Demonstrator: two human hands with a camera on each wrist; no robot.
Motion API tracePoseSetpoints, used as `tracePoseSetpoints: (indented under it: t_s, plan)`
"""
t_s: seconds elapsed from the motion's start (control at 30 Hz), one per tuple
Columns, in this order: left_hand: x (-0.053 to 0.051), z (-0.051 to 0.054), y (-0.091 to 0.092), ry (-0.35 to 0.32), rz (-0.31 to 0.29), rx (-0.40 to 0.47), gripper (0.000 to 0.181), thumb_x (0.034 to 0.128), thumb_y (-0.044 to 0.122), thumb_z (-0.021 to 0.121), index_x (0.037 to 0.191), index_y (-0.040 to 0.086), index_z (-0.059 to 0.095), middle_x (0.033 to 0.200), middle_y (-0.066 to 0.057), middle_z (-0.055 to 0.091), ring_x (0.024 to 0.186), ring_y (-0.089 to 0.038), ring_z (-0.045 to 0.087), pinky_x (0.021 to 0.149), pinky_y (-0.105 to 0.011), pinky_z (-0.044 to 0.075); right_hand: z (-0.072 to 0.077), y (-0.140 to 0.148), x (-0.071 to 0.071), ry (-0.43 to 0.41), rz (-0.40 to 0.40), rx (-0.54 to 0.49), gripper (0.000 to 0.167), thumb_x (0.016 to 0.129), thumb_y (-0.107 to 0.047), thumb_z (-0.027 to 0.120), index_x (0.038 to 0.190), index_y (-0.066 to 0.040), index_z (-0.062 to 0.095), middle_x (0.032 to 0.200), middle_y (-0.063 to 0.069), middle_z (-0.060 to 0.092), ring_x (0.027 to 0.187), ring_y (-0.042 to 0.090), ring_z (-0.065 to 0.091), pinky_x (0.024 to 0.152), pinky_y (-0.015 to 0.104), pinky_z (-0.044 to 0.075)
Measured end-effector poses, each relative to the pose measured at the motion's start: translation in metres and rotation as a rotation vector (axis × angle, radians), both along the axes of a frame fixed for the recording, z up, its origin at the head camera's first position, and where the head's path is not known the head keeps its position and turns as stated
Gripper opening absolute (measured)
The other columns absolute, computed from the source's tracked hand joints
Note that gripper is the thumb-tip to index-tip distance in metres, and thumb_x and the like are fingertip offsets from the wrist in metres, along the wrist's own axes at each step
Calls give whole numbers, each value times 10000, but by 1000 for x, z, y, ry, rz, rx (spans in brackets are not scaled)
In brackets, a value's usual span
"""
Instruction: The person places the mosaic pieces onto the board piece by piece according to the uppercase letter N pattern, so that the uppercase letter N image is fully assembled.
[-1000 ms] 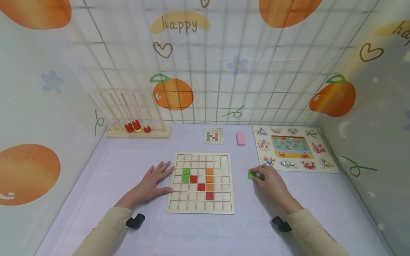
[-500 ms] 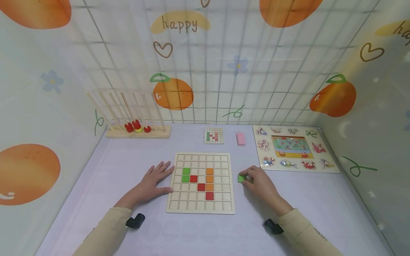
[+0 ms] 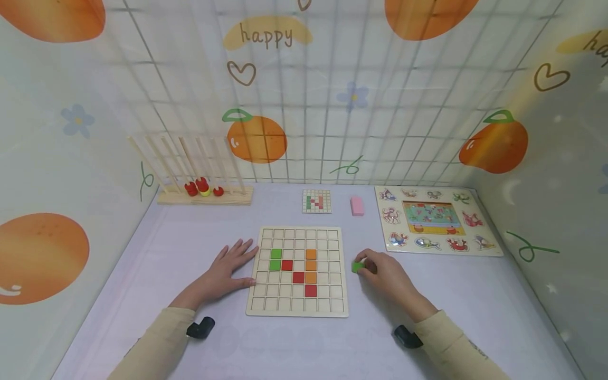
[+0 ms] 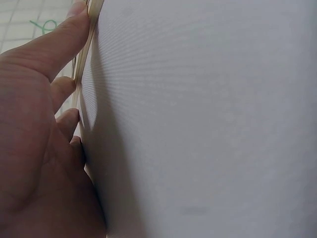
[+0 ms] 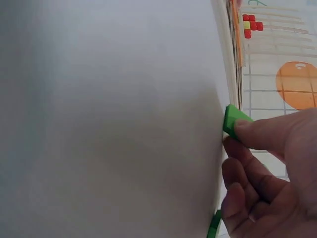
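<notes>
A wooden grid board (image 3: 328, 306) lies in the middle of the table, with green tiles (image 3: 276, 254), red tiles (image 3: 298, 278) and orange tiles (image 3: 311, 266) set in some of its squares. My left hand (image 3: 220, 277) rests with spread fingers against the board's left edge. Just right of the board, my right hand (image 3: 391, 279) pinches a green square tile (image 5: 232, 119) between thumb and forefinger, low over the table. In the right wrist view another green tile (image 5: 214, 227) shows partly behind the curled lower fingers.
Behind the board lie a small pattern card (image 3: 316, 202) and a pink block (image 3: 357, 206). A sea-animal puzzle board (image 3: 439, 248) sits at the back right. At the back left stands a wooden peg rack (image 3: 204, 199) with red and yellow beads.
Carrying the green tile, my right hand has moved left toward the grid board, then almost stopped. My left hand and the tiles in the board have stayed put.
</notes>
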State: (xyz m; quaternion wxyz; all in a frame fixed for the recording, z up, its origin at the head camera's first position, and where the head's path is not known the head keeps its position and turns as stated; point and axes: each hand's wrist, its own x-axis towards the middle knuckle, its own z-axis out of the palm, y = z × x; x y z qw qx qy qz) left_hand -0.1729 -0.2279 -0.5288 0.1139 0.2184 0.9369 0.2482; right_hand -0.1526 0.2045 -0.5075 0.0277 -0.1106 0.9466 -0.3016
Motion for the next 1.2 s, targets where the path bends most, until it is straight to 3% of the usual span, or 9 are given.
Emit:
tracePoseSetpoints:
  t_s: [0.3, 0.53, 1.2]
  plan:
    - [1, 2, 0, 0, -6, 4, 906, 877, 561, 734, 1607, 208, 331, 1702, -38, 170, 1572, -309, 40, 1251, -554, -18, 1, -4, 1, 12, -1, -89, 223, 923, -64, 723, 1093, -205, 694, 845, -54, 636, 730, 113, 550, 659, 281, 499]
    - [0, 2, 0, -1, -8, 15, 901, 877, 552, 738, 1605, 203, 339, 1699, -48, 179, 1570, -320, 46, 1248, -564, -16, 3, -14, -1, -25, -20, -167, 244, 927, -51, 710, 1109, -211, 737, 872, -56, 636, 759, 122, 563, 668, 263, 515]
    - [0, 0, 1, -2, -3, 7, 905, 874, 567, 734, 1605, 211, 338, 1700, -38, 176, 1571, -312, 46, 1252, -555, -15, 7, -64, 2, -50, 97, -272, 224, 933, -66, 728, 1100, -215, 728, 821, -89, 607, 752, 115, 572, 647, 240, 520]
